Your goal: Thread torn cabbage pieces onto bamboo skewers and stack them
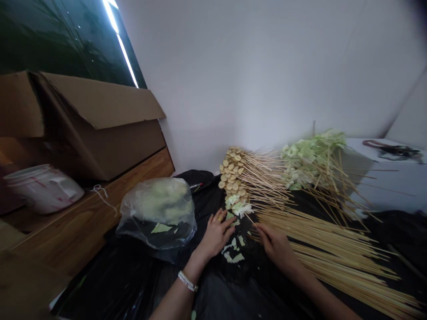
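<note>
My right hand is closed on a thin bamboo skewer, whose far end points at pale cabbage pieces. Fingers apart, my left hand reaches over a green leaf piece just left of the skewer's tip; whether it touches the leaf I cannot tell. Loose cabbage scraps lie between both hands on black plastic sheeting. Beyond my hands is a stack of skewers bearing round beige slices. Bare bamboo skewers fan out beside my right forearm.
At left sits a clear plastic bag of cabbage leaves. Skewered cabbage is piled at back right, near a dark strap. A cardboard box and a white plastic jug stand on the wooden ledge.
</note>
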`<state>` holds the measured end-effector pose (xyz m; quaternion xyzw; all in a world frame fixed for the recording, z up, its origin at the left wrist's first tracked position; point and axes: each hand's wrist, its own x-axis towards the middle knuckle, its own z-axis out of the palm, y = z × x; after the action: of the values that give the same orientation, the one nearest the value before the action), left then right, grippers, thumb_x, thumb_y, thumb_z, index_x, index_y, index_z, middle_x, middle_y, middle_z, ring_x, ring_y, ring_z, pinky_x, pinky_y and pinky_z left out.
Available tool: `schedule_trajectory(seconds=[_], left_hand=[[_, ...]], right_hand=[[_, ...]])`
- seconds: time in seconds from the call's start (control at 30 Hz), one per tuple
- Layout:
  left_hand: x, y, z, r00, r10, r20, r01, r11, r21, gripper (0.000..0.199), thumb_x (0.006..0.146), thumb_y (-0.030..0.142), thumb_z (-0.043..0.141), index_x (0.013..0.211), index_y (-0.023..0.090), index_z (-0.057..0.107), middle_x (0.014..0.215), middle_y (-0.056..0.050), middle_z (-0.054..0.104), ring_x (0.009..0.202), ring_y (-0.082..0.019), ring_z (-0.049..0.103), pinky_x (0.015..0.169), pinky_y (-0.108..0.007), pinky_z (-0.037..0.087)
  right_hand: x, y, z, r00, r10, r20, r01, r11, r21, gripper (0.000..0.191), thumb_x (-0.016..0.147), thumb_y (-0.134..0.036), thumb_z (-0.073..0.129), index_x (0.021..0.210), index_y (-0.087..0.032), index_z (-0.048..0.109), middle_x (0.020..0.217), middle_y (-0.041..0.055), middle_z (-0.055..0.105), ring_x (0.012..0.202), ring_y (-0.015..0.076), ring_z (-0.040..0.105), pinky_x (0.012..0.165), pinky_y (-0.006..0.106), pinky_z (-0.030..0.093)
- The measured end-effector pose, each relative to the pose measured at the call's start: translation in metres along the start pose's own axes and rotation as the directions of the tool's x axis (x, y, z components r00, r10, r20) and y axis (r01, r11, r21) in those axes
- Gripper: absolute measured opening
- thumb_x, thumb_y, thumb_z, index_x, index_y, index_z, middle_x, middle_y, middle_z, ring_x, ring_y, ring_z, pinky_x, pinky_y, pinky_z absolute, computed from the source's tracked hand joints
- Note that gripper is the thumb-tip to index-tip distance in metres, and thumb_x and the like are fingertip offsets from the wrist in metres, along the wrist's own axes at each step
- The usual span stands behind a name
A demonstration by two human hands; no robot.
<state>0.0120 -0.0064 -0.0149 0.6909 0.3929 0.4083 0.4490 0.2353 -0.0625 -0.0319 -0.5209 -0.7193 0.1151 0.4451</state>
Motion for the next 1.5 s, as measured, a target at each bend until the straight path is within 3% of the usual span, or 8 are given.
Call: schedule_trajectory(seconds=[0.27, 0.5, 0.73, 1.0, 1.13, 1.3, 1.4, 1.5], left_hand=[[0.0, -0.004, 0.001, 1.0, 0.013, -0.024, -0.009, 0.986, 0.165, 0.03, 0.078, 0.034, 0.07, 0.108, 0.028, 0.069, 0.125, -0.009, 0.064, 0.135, -0.028, 0.038, 0.115, -0.048, 0.001], [0.005, 0.009, -0.013, 0.978, 0.192, -0.079, -0.12, 0.833, 0.54, 0.017, 0.08, 0.013, 0.061, 0.09, 0.021, 0.071, 0.097, -0.007, 0.072, 0.098, -0.023, 0.064, 0.09, -0.037, 0.046], [0.0, 0.018, -0.014, 0.969, 0.23, -0.087, -0.128, 0.772, 0.622, 0.036, 0.078, 0.007, 0.058, 0.111, 0.022, 0.058, 0.089, -0.002, 0.069, 0.086, -0.018, 0.064, 0.077, -0.028, 0.048], [-0.001, 0.002, 0.004, 0.943, 0.285, 0.173, -0.32, 0.63, 0.708, 0.019, 0.086, 0.011, 0.054, 0.092, 0.021, 0.07, 0.091, -0.005, 0.071, 0.089, -0.019, 0.061, 0.08, -0.03, 0.047], [-0.001, 0.005, 0.002, 0.955, 0.253, 0.156, -0.288, 0.657, 0.697, 0.017, 0.085, 0.013, 0.057, 0.092, 0.021, 0.07, 0.093, -0.005, 0.071, 0.091, -0.02, 0.061, 0.082, -0.03, 0.046], [0.0, 0.02, -0.003, 0.982, 0.187, 0.03, -0.172, 0.815, 0.553, 0.012, 0.081, 0.015, 0.06, 0.083, 0.019, 0.071, 0.084, -0.004, 0.071, 0.08, -0.016, 0.063, 0.076, -0.026, 0.045], [-0.003, 0.027, -0.005, 0.983, 0.08, 0.162, -0.143, 0.896, 0.42, 0.011, 0.078, 0.016, 0.062, 0.081, 0.018, 0.072, 0.08, -0.002, 0.071, 0.069, -0.012, 0.061, 0.063, -0.02, 0.043], [-0.008, 0.028, -0.004, 0.936, 0.029, 0.351, -0.163, 0.919, 0.359, 0.012, 0.076, 0.016, 0.063, 0.081, 0.018, 0.074, 0.074, 0.001, 0.069, 0.064, -0.01, 0.058, 0.06, -0.018, 0.041]], right_hand=[[0.0, 0.0, -0.001, 1.0, -0.01, 0.002, 0.01, 1.0, -0.007, 0.03, 0.094, -0.028, 0.041, 0.105, -0.019, 0.067, 0.098, 0.0083, 0.073, 0.087, 0.0209, 0.07, 0.078, 0.033, 0.055], [0.0, 0.004, 0.0, 0.999, -0.033, -0.041, 0.031, 0.999, -0.037, 0.031, 0.094, -0.03, 0.041, 0.104, -0.017, 0.068, 0.097, 0.0086, 0.074, 0.085, 0.0214, 0.071, 0.076, 0.033, 0.056], [0.0, 0.005, -0.001, 0.999, -0.035, -0.039, 0.034, 0.999, -0.04, 0.031, 0.094, -0.03, 0.042, 0.104, -0.017, 0.068, 0.095, 0.0084, 0.074, 0.084, 0.0217, 0.071, 0.075, 0.033, 0.057], [0.001, 0.005, 0.001, 0.999, -0.04, -0.019, 0.039, 0.999, -0.036, 0.031, 0.094, -0.029, 0.042, 0.103, -0.017, 0.068, 0.097, 0.0083, 0.074, 0.085, 0.0216, 0.071, 0.075, 0.033, 0.056], [0.0, 0.004, 0.001, 0.998, -0.051, -0.031, 0.05, 0.998, -0.042, 0.03, 0.094, -0.029, 0.042, 0.103, -0.017, 0.068, 0.097, 0.0087, 0.074, 0.085, 0.0219, 0.071, 0.075, 0.033, 0.056], [0.001, 0.004, -0.001, 0.997, -0.046, -0.055, 0.044, 0.998, -0.036, 0.029, 0.093, -0.029, 0.043, 0.101, -0.017, 0.069, 0.093, 0.0085, 0.074, 0.083, 0.0217, 0.071, 0.074, 0.032, 0.057], [0.002, 0.004, -0.002, 0.998, -0.036, -0.053, 0.035, 0.999, -0.037, 0.029, 0.093, -0.029, 0.043, 0.101, -0.017, 0.069, 0.09, 0.0083, 0.074, 0.079, 0.0212, 0.071, 0.074, 0.033, 0.057], [0.002, 0.004, -0.002, 0.998, -0.035, -0.045, 0.033, 0.999, -0.038, 0.029, 0.093, -0.029, 0.043, 0.101, -0.017, 0.069, 0.09, 0.0081, 0.074, 0.077, 0.0208, 0.071, 0.073, 0.032, 0.057]])
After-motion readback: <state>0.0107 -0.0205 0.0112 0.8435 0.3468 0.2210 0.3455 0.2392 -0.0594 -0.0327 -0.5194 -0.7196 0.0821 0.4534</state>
